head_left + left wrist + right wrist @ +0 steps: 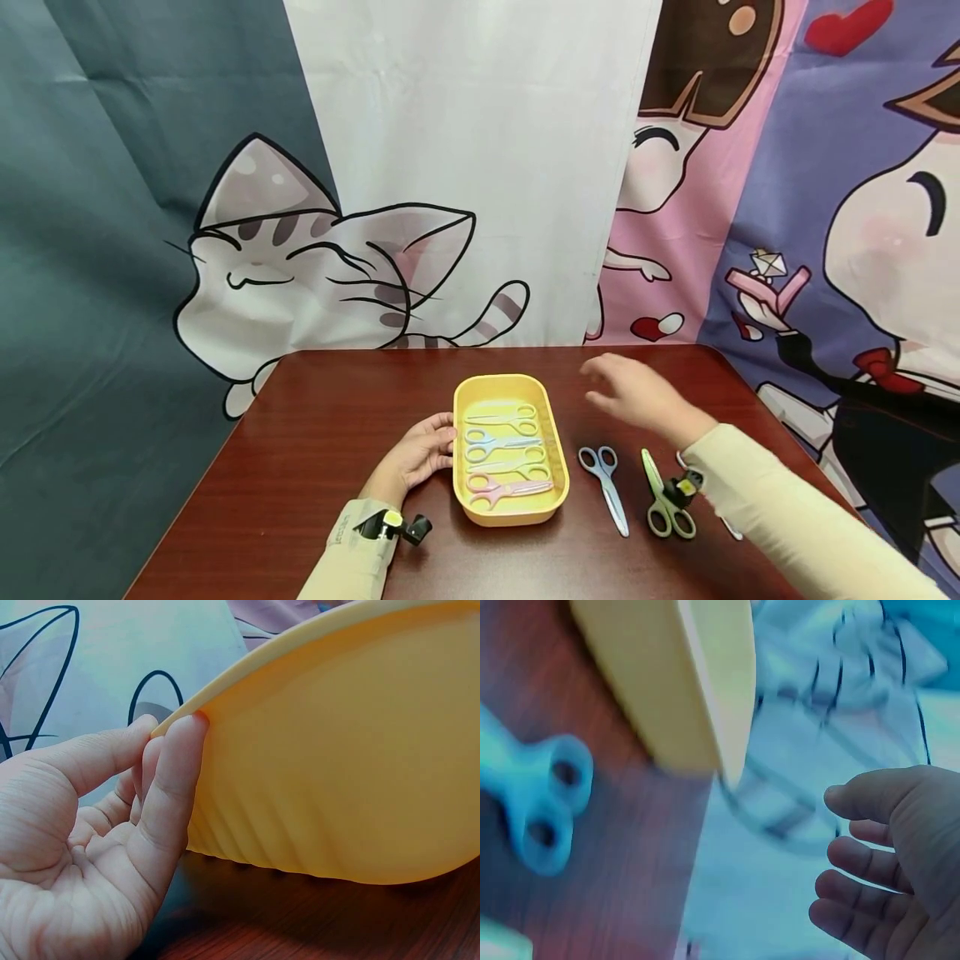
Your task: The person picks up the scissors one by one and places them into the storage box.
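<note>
A yellow plastic tray point(508, 517) stands on the table with several scissors lying crosswise in it, among them blue scissors point(480, 444) and pink scissors point(491, 490). My left hand point(420, 450) holds the tray's left side, thumb at the rim and fingers against the outer wall point(322, 765). Beyond the tray's right side, my right hand point(633, 392) is raised over the table with loosely bent fingers and nothing in them. Below it lie blue-grey scissors point(607, 479) and green scissors point(663, 504). Another pale pair point(731, 529) is mostly hidden by the right sleeve.
The dark red-brown table point(322, 467) ends at a back edge against a printed cloth backdrop point(480, 167) with cartoon figures. Small cameras are strapped to the left wrist point(397, 527) and right wrist point(684, 487).
</note>
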{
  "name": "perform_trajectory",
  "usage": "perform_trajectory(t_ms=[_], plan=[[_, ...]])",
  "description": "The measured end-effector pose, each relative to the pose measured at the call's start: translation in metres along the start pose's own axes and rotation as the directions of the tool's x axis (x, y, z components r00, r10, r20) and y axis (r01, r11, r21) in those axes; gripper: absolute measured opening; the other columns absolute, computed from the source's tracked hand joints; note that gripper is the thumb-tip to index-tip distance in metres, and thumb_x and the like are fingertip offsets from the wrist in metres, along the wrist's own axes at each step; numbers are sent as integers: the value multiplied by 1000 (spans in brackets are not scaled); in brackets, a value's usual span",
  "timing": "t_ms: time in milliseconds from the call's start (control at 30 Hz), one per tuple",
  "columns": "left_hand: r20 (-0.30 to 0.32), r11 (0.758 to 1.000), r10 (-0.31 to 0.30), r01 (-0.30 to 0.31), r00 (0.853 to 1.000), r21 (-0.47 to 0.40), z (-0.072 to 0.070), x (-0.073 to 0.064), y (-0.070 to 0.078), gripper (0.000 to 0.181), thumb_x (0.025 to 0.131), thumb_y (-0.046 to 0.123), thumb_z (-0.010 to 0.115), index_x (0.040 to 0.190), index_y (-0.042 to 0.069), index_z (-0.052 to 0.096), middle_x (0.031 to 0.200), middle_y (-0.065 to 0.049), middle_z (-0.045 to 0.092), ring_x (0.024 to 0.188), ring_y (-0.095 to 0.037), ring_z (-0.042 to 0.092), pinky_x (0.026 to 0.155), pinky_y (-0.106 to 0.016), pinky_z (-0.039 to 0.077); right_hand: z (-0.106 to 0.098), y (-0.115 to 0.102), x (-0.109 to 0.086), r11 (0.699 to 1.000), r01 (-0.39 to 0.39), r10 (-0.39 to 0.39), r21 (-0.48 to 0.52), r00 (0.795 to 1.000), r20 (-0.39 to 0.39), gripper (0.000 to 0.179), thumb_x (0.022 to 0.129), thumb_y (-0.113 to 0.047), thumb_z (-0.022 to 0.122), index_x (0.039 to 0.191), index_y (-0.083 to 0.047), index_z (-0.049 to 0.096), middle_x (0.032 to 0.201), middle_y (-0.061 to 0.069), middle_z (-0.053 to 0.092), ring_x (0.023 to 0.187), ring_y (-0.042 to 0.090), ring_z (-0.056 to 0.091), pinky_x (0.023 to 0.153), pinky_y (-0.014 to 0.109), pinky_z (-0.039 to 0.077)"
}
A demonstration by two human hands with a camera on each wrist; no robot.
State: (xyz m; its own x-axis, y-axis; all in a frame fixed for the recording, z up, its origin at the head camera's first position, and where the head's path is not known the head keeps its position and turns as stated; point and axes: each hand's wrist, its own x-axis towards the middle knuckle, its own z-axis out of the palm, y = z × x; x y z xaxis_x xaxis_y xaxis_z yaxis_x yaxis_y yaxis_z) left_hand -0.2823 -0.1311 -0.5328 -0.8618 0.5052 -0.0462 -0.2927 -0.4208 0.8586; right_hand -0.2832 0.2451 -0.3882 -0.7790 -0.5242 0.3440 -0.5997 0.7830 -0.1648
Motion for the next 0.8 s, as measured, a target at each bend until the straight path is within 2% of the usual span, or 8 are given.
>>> perform_trajectory(t_ms=[100,200,300,467,533,633,800], plan=[[5,1000,1,-1,1000,1,0,0,0,22,104,-1,48,126,0,44,96,-3,65,73,-8,63,62,-24,60,-12,37,-18,996,-91,91,-20,996,4,34,83,-15,80,112,-1,67,101,11,69,91,28,65,82,50,54],[9,1000,1,-1,1000,0,0,0,-1,22,104,-2,47,126,0,44,96,-3,65,73,-8,64,63,-24,60,-21,72,-42,980,-195,196,-35,980,38,34,83,-16,79,110,1,66,100,14,69,91,32,65,82,54,53],[9,1000,4,-4,1000,-1,1,-1,0,23,104,-1,48,127,-1,44,96,-4,65,73,-8,64,63,-24,60,-28,103,-67,952,-303,305,-33,949,83,35,84,-18,78,109,3,65,94,15,68,87,33,64,78,55,53],[6,1000,6,-6,1000,2,2,-2,2,25,104,-1,49,128,-1,43,97,-4,65,74,-8,63,63,-24,60,-35,142,-108,889,-457,457,-27,881,123,37,85,-21,76,107,6,63,90,18,67,85,36,64,73,55,53],[7,1000,5,-5,1000,1,2,-2,2,25,104,-1,49,128,-1,44,97,-4,65,73,-8,63,63,-24,60,-38,153,-122,868,-496,496,-33,858,137,38,85,-22,76,106,7,62,90,19,67,85,37,65,72,56,53],[6,1000,4,-4,1000,-4,2,-1,2,23,104,-2,47,127,0,44,97,-4,65,73,-8,63,63,-25,60,-42,167,-139,847,-530,529,-42,834,158,39,86,-24,76,104,7,62,90,20,68,85,39,65,71,56,53],[-2,1000,-4,4,1000,-7,2,-1,2,21,105,-3,44,125,1,44,95,-3,64,72,-8,61,62,-24,60,-39,183,-162,842,-536,537,-57,826,171,35,84,-24,77,95,6,64,87,20,68,82,40,64,72,57,52]])
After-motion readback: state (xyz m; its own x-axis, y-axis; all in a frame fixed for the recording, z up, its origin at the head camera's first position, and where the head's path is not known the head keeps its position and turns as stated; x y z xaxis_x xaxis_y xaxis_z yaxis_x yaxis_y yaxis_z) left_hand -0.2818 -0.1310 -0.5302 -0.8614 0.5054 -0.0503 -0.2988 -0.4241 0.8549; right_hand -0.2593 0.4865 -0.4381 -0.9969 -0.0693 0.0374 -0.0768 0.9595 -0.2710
